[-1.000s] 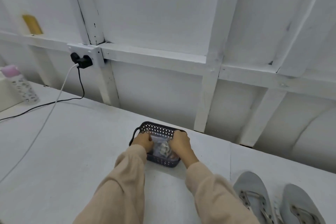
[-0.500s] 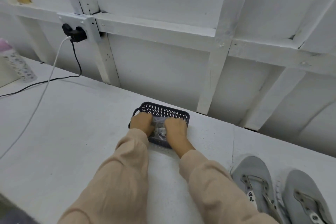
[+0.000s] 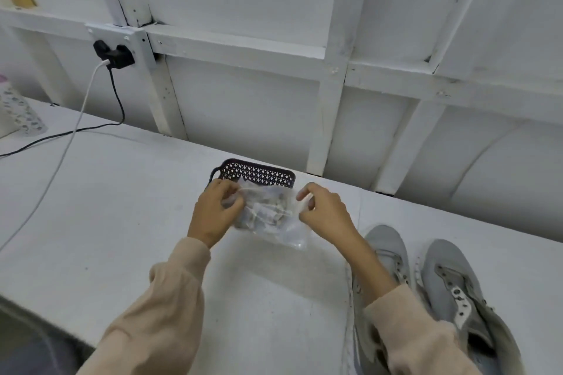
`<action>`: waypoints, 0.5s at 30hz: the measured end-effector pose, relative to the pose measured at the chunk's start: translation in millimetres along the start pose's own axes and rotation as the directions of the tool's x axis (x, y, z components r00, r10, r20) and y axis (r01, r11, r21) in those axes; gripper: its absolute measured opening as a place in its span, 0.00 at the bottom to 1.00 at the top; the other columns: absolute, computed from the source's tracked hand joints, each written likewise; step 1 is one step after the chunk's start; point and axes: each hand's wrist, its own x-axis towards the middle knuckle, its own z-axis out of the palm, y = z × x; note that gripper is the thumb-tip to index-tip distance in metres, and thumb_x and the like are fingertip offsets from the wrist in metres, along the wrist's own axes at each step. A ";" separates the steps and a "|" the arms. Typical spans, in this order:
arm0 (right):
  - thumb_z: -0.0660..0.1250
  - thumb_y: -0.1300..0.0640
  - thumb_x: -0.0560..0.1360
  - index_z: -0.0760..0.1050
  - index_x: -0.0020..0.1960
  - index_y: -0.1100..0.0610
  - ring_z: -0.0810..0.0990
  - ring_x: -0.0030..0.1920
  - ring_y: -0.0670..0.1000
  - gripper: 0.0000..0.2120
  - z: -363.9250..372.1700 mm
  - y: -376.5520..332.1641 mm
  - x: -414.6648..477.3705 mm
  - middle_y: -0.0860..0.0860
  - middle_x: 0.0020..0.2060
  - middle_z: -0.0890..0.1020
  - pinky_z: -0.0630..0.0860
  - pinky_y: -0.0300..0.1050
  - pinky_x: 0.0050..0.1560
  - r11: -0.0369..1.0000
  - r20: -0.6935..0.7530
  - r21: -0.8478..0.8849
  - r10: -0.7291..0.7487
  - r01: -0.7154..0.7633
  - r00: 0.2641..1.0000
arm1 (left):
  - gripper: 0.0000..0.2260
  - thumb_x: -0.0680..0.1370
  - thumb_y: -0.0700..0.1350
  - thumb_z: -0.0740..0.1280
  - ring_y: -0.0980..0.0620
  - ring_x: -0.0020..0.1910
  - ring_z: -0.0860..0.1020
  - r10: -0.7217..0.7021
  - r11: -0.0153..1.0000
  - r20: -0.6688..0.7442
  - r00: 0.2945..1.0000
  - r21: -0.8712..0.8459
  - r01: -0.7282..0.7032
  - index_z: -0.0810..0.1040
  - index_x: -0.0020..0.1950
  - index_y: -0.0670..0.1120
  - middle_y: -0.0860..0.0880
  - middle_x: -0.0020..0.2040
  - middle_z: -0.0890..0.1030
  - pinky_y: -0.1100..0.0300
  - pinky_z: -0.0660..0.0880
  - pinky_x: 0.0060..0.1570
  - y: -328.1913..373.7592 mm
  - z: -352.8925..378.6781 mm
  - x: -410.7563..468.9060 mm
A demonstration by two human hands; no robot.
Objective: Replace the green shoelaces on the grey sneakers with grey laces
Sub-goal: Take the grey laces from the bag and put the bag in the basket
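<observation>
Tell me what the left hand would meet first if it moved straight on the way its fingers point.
The left hand pinches the plastic bag and points forward, slightly right. Next in that line seems to be the dark basket, though its depth behind the bag is unclear.

The bag (image 3: 274, 224) is clear, crinkled, glossy plastic. At its 12 o'clock, the dark basket (image 3: 259, 173) is perforated plastic. The grey sneakers (image 3: 446, 265) look like matt cloth. The bench (image 3: 122, 207) is matt white, faintly speckled.
</observation>
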 end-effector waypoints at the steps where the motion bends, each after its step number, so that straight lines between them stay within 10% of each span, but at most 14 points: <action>1: 0.66 0.64 0.71 0.74 0.53 0.51 0.78 0.42 0.54 0.14 4.4 13.3 -12.3 0.49 0.39 0.77 0.73 0.47 0.40 0.998 0.035 0.048 0.041 -0.042 0.999 | 0.15 0.66 0.58 0.61 0.58 0.43 0.75 -0.012 0.999 0.028 1.000 -0.030 0.012 0.76 0.45 0.50 0.53 0.45 0.76 0.66 0.70 0.45 -2.4 3.8 -16.9; 7: 0.66 0.69 0.73 0.64 0.61 0.57 0.75 0.30 0.51 0.20 45.3 60.6 -56.7 0.53 0.36 0.78 0.76 0.46 0.30 0.940 0.189 0.217 0.223 -0.262 0.956 | 0.16 0.69 0.59 0.61 0.53 0.46 0.76 -0.126 0.989 0.256 0.958 0.107 0.101 0.77 0.48 0.49 0.51 0.48 0.76 0.56 0.71 0.48 -37.9 32.7 -90.6; 15: 0.52 0.69 0.75 0.61 0.58 0.56 0.76 0.32 0.54 0.15 68.9 57.0 -64.3 0.57 0.44 0.77 0.77 0.50 0.36 0.850 0.141 0.397 0.317 -0.347 0.938 | 0.22 0.75 0.48 0.54 0.48 0.69 0.67 0.167 0.819 0.301 0.939 0.487 -0.302 0.70 0.68 0.45 0.48 0.67 0.74 0.51 0.53 0.70 -32.9 49.1 -104.1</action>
